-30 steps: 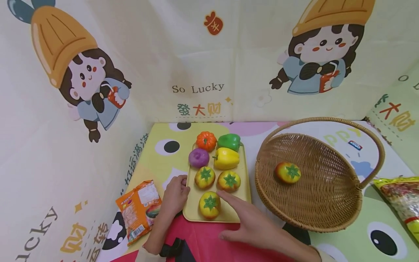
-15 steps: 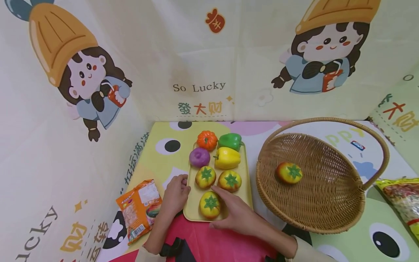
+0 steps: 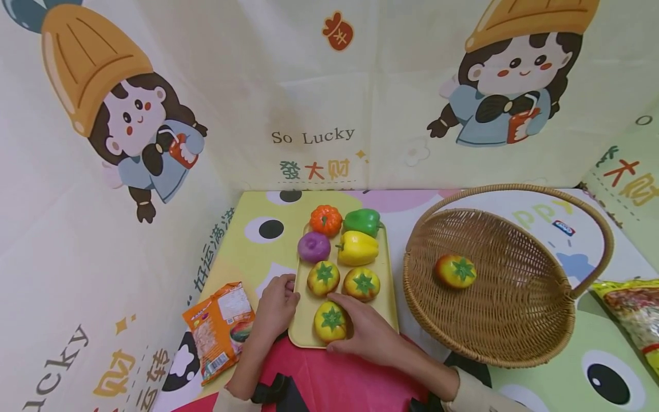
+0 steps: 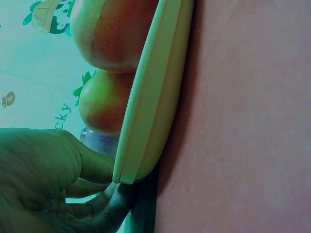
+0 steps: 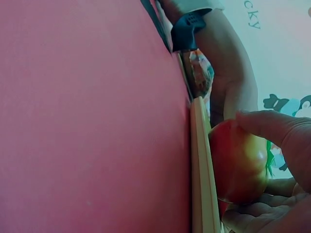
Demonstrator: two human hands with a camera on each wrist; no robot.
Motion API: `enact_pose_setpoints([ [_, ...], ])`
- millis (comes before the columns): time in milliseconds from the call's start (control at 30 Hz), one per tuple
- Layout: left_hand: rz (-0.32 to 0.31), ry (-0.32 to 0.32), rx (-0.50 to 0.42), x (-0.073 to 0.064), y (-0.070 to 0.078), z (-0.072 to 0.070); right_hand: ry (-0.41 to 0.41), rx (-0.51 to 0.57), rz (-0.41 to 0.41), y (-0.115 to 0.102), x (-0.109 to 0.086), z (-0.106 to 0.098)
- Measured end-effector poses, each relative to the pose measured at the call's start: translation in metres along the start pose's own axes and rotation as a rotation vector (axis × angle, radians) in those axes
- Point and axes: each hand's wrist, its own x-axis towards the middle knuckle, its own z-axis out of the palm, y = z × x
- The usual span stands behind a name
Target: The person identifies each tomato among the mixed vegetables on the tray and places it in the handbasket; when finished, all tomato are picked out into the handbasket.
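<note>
In the head view, my right hand [image 3: 368, 332] curls round the front persimmon [image 3: 329, 323], yellow-red with a green star-shaped leaf, on a pale yellow tray [image 3: 304, 337]. The right wrist view shows the thumb on the persimmon [image 5: 238, 160] and the fingers at its other side. My left hand [image 3: 278, 303] pinches the tray's left edge; in the left wrist view the thumb lies at the rim of the tray [image 4: 150, 92], with fingers underneath. Behind sit a left persimmon [image 3: 323, 279] and a right persimmon [image 3: 361, 284], a purple onion [image 3: 314, 247], yellow pepper [image 3: 357, 249], green pepper [image 3: 362, 222] and pumpkin [image 3: 325, 220].
A wicker basket [image 3: 504, 297] with a tall handle stands tilted right of the tray, one persimmon [image 3: 456, 271] inside. An orange snack packet [image 3: 218, 332] lies left of my left forearm. Another packet [image 3: 630, 315] is at the far right. Printed cloth walls rise behind and left.
My right hand has moved left across the tray's front, and its thumb and fingers have closed in around the front persimmon. The left hand stays at the tray's edge.
</note>
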Motion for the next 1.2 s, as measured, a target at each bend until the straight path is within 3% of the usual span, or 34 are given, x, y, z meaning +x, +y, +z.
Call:
enact_pose_setpoints([
  [500, 0.011, 0.002, 0.0, 0.0, 0.001, 0.0, -0.003, 0.053, 0.029, -0.012, -0.007, -0.01],
  [800, 0.005, 0.002, -0.003, 0.0, 0.001, 0.0, -0.001, 0.084, -0.039, -0.038, -0.021, -0.037],
  [1200, 0.001, 0.006, -0.003, 0.001, 0.002, 0.001, -0.08, 0.053, -0.009, -0.065, -0.043, -0.078],
])
